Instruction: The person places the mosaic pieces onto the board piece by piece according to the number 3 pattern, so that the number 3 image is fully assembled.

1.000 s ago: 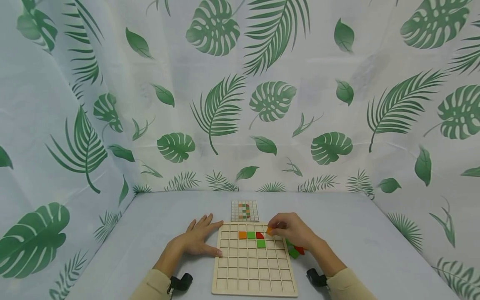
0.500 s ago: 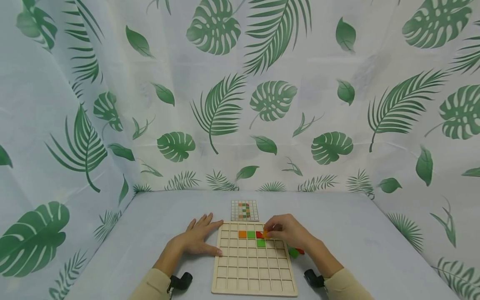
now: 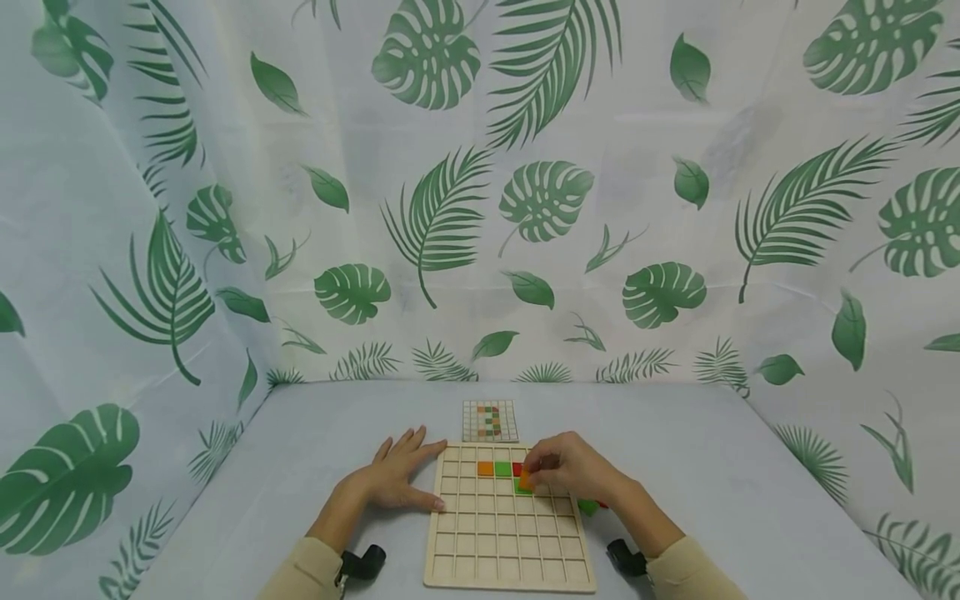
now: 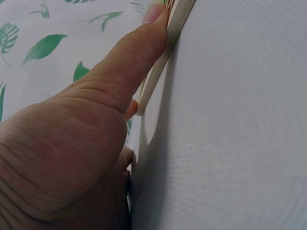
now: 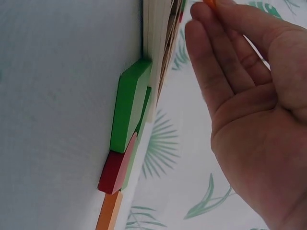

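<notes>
My right hand (image 3: 572, 467) pinches an orange tile (image 3: 525, 481) between thumb and fingertips, over the wooden grid board (image 3: 487, 546). The tile partly covers a green tile (image 3: 518, 487) lying in the grid. Along the row behind sit an orange square tile (image 3: 486, 468), a green square tile (image 3: 503, 468) and a red tile (image 3: 517, 468), the last partly hidden by my right hand. My left hand (image 3: 397, 479) lies with spread fingers at the board's left edge; in the left wrist view its thumb (image 4: 139, 52) rests against that edge.
A small printed pattern card (image 3: 490, 422) lies behind the board. Loose tiles lie beside the board's right edge; the right wrist view shows a green tile (image 5: 129, 108), a red tile (image 5: 115, 170) and an orange tile (image 5: 109, 211). Leaf-printed cloth hangs around the table (image 3: 322, 417).
My right hand has moved left and slightly nearer with the orange tile, from right of the red tile to over the green one. My left hand stays in place.
</notes>
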Demonstrator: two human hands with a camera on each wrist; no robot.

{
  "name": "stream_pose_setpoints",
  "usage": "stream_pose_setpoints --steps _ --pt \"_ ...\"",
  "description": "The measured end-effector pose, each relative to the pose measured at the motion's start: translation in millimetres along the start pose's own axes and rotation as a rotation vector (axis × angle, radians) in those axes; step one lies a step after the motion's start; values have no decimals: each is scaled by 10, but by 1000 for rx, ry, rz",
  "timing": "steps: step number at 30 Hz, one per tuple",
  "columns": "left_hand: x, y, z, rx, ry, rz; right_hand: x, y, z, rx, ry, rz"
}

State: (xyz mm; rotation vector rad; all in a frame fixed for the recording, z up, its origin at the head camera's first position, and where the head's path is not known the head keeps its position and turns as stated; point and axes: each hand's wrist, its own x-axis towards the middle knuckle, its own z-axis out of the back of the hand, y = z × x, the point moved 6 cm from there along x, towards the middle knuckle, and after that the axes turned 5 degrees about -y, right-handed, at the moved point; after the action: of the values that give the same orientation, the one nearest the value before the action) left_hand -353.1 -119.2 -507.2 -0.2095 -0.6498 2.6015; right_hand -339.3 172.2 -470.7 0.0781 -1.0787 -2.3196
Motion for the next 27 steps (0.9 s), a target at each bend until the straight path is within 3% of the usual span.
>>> stream_pose_setpoints --steps 6,27 --pt "-7 -15 -8 -5 6 1 -12 25 -46 39 51 22" --pt "8 -10 -6 -3 -6 1 0 76 -122 31 109 41"
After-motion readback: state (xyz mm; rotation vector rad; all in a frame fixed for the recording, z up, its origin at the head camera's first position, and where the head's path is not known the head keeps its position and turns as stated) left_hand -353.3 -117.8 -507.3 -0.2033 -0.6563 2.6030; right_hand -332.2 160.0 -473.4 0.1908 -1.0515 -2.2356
